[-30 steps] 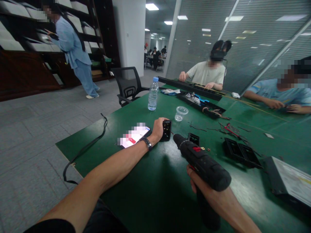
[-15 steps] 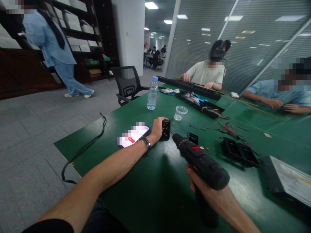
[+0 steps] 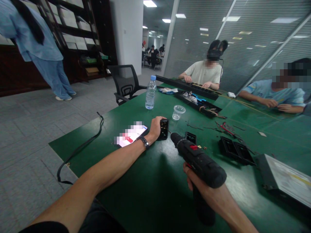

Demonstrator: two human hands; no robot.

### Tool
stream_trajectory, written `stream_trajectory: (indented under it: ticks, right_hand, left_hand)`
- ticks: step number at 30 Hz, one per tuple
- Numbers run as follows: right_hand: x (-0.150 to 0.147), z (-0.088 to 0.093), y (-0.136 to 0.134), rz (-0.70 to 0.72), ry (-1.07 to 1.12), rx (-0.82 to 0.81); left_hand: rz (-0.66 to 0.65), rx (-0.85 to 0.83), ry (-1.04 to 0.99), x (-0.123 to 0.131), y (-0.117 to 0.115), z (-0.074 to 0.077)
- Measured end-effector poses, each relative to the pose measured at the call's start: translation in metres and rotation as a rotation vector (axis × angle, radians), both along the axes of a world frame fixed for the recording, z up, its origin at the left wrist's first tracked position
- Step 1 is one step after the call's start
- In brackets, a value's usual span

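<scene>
My left hand (image 3: 155,127) grips a small black plastic housing (image 3: 164,129) and holds it on edge on the green table (image 3: 136,174). In my right hand (image 3: 194,176) is a black cordless drill (image 3: 199,158) with a red switch on top. Its bit points left at the face of the housing; whether the tip touches is too small to tell. Just beyond the drill's chuck lies another small black part (image 3: 190,138). A lit phone (image 3: 132,135) rests by my left wrist.
Behind my left hand stand a clear plastic cup (image 3: 178,112) and a water bottle (image 3: 151,93). To the right are a black tray (image 3: 235,152), a grey metal box (image 3: 286,178) and wire scraps (image 3: 227,129). A black strap (image 3: 80,150) hangs over the left edge. Two people sit across the table.
The view has shifted slightly, and the person in blue has walked farther left by the shelves. Both my hands keep their hold, with the drill still against or near the housing.
</scene>
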State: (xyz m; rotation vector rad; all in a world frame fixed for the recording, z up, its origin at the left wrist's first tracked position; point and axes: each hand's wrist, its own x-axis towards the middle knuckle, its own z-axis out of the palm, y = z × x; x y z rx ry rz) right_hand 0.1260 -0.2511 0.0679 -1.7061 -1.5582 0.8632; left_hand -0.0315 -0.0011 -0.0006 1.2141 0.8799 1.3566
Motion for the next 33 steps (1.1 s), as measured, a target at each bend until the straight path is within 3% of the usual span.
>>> stream_trajectory:
  ticks: [26, 33]
  right_hand:
    - [-0.007, 0.006, 0.001, -0.042, 0.069, -0.012]
    - [-0.009, 0.011, 0.004, 0.005, 0.119, -0.006]
  left_hand:
    - [-0.019, -0.059, -0.064, 0.0, -0.004, 0.004]
    - [-0.128, -0.094, -0.161, -0.002, -0.011, 0.014]
